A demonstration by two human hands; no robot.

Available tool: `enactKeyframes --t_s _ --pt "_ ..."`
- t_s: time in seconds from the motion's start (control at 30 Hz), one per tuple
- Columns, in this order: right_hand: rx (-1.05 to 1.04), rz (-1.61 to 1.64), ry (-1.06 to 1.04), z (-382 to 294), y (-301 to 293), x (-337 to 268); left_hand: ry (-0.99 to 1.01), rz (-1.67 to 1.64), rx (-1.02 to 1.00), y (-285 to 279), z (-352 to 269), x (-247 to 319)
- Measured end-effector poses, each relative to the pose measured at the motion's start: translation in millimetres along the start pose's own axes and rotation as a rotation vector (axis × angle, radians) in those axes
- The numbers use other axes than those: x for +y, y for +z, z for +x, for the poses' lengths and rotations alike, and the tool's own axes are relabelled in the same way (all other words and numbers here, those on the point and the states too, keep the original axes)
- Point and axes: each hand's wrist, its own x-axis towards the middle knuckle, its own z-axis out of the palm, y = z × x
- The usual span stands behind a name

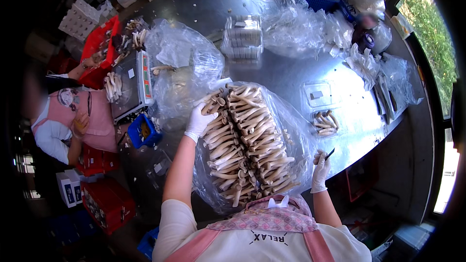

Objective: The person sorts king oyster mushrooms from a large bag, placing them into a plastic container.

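Note:
A large pile of long-stemmed brown-capped mushrooms (pixel 262 123) lies in two rows on an opened clear plastic bag (pixel 302 134) before me. My left hand (pixel 198 120), in a white glove, grips a few mushrooms (pixel 214 104) at the far left end of the pile; its fingertips are partly hidden. Off the pile's right side, near the table's front edge, my gloved right hand (pixel 320 171) holds a small dark-bladed tool (pixel 330 153), apparently a knife. Beyond that hand, several mushrooms (pixel 326 123) lie in a clear plastic tray, with another clear tray (pixel 317 94) behind it.
Stacked clear trays (pixel 243 40) stand on the metal table (pixel 284 69). Crumpled plastic bags (pixel 302 25) cover its far right. At left are a weighing scale (pixel 133 83), a blue basket (pixel 143 131), a red crate (pixel 100 51) and a co-worker in a pink apron (pixel 96 116).

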Motion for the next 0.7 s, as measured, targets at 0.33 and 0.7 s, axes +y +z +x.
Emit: enactKeyframes --t_s 0.33,0.7 --pt "-0.075 -0.014 -0.087 -14 16 -26 -0.132 -1.12 -0.073 17 -77 49" --pt "-0.498 -0.081 -0.194 -77 47 -53 -0.127 -1.407 -0.153 41 -174 71"
